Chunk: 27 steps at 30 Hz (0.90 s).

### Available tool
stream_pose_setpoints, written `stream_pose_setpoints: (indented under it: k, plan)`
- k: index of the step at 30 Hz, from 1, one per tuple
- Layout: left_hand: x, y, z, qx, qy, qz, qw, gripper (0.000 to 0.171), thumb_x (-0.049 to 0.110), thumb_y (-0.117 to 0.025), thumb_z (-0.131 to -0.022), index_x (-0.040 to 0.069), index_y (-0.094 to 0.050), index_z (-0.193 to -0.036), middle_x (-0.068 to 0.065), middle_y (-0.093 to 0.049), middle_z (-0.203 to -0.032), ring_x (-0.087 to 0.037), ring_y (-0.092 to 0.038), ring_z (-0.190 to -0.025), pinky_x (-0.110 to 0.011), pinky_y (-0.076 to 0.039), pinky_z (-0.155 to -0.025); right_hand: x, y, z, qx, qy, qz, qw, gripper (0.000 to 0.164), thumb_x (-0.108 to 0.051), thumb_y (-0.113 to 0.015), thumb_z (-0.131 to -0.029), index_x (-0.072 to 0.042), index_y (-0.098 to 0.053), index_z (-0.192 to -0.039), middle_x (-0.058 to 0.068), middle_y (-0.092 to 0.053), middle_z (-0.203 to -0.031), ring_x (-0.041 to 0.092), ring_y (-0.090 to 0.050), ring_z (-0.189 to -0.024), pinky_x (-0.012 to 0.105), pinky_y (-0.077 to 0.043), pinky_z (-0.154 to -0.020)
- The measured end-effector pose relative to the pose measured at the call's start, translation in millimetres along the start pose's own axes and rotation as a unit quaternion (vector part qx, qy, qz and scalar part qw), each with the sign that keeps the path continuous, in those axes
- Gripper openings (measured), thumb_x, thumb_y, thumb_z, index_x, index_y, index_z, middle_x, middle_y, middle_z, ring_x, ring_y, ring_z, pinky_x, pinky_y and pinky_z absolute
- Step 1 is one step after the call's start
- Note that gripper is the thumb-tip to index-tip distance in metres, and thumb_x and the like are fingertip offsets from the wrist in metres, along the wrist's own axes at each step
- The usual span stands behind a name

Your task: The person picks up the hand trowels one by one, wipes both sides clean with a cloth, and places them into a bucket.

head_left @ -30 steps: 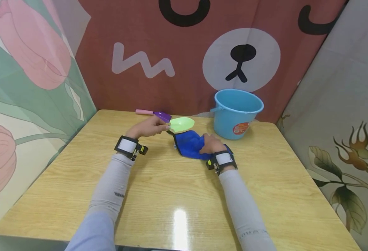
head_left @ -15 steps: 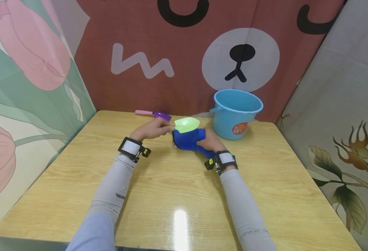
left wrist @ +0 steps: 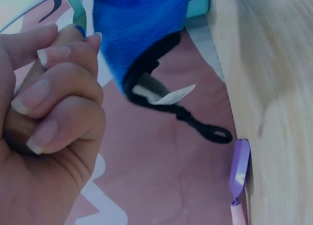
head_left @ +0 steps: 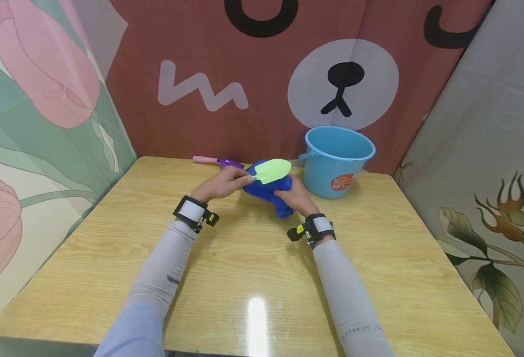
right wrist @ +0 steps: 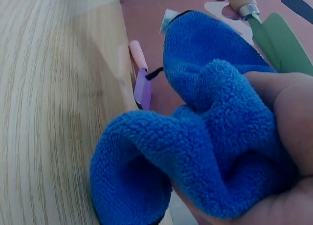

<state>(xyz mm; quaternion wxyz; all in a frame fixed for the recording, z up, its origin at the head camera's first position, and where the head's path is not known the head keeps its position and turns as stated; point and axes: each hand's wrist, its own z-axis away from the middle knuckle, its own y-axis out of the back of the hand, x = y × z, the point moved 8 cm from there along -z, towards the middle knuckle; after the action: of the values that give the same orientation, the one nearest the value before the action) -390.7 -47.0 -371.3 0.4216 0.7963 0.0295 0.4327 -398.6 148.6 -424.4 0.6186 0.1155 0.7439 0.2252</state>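
Observation:
My left hand [head_left: 221, 184] grips the wooden handle [left wrist: 22, 129] of a small garden trowel with a light green blade [head_left: 273, 171]. In my right hand [head_left: 298, 197] is a bunched blue cloth [right wrist: 210, 122], thick and fluffy, with dark edging, a white tag [left wrist: 178, 94] and a black hanging loop [left wrist: 215, 133]. The cloth is raised off the table behind and below the trowel blade; its lower end hangs down by my right hand. Whether cloth and blade touch, I cannot tell. The right fingers are partly hidden behind the cloth.
At the table's back edge lies a second trowel with a purple blade [head_left: 230, 163] and pink handle [head_left: 205, 159]. A light blue bucket [head_left: 333, 173] stands at the back right, close to my right hand. A printed curtain [head_left: 190, 129] hangs behind the wooden table [head_left: 226, 277].
The blue cloth has been gathered and lifted from the table by my right hand. My left hand has moved right with the green trowel, whose blade is now over the cloth.

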Motion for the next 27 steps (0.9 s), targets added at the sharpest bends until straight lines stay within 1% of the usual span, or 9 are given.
stream_pose_setpoints:
  k: [5, 11, 14, 16, 21, 27]
  plan:
    - [-0.6, -2.1, -1.2, 0.000, -0.001, -0.015, 0.9999, 0.044, 0.031, -0.054, -0.106, -0.004, -0.060, -0.079, 0.004, -0.041, -0.066, -0.012, -0.039, -0.059, -0.027, -0.033, -0.056, -5, -3, 0, -0.006, 0.017, -0.021, 1.000, 0.066, -0.012, -0.070, -0.088, -0.002, -0.041, -0.146, 0.022, -0.054, -0.139, 0.037, -0.054, -0.127, 0.053, -0.044, -0.108]
    - [-2.3, -3.7, -1.8, 0.001, 0.002, -0.021, 0.9998, 0.044, 0.030, -0.055, -0.106, -0.004, -0.060, -0.077, 0.005, -0.041, -0.064, -0.011, -0.038, -0.058, -0.026, -0.032, -0.055, -5, -5, -1, -0.012, 0.025, -0.050, 0.998, 0.066, -0.014, -0.070, -0.089, -0.004, -0.040, -0.147, 0.020, -0.054, -0.140, 0.034, -0.054, -0.126, 0.052, -0.044, -0.108]
    - [-4.8, -3.7, -0.9, 0.003, 0.011, -0.027, 0.9996, 0.043, 0.029, -0.056, -0.106, -0.002, -0.061, -0.078, 0.004, -0.042, -0.064, -0.011, -0.039, -0.058, -0.027, -0.032, -0.055, -5, -6, -1, -0.017, 0.029, -0.073, 0.997, 0.065, -0.012, -0.070, -0.090, -0.003, -0.041, -0.147, 0.021, -0.054, -0.139, 0.035, -0.054, -0.126, 0.052, -0.043, -0.109]
    - [-6.6, -4.1, -0.9, 0.003, 0.017, -0.034, 0.9993, 0.040, 0.029, -0.056, -0.106, 0.001, -0.062, -0.078, 0.004, -0.043, -0.065, -0.011, -0.041, -0.059, -0.027, -0.034, -0.056, -5, -7, -2, -0.021, 0.031, -0.088, 0.995, 0.064, -0.010, -0.070, -0.089, -0.002, -0.042, -0.146, 0.021, -0.054, -0.139, 0.035, -0.054, -0.125, 0.052, -0.043, -0.109]
    - [-9.9, -5.4, -0.5, -0.004, 0.028, -0.049, 0.9984, 0.033, 0.028, -0.056, -0.105, 0.006, -0.064, -0.083, 0.003, -0.047, -0.068, -0.011, -0.043, -0.061, -0.027, -0.037, -0.057, -3, -8, -3, -0.022, 0.034, -0.110, 0.993, 0.063, -0.008, -0.070, -0.089, -0.002, -0.043, -0.146, 0.020, -0.054, -0.138, 0.034, -0.054, -0.124, 0.050, -0.042, -0.109]
    - [-12.8, -5.2, -0.2, -0.005, 0.022, -0.045, 0.9987, 0.033, 0.028, -0.055, -0.105, 0.011, -0.057, -0.076, 0.004, -0.044, -0.067, -0.011, -0.042, -0.059, -0.027, -0.035, -0.055, -2, -9, -4, -0.021, 0.027, -0.119, 0.992, 0.064, -0.009, -0.069, -0.091, -0.004, -0.040, -0.148, 0.020, -0.052, -0.141, 0.035, -0.051, -0.129, 0.051, -0.040, -0.112]
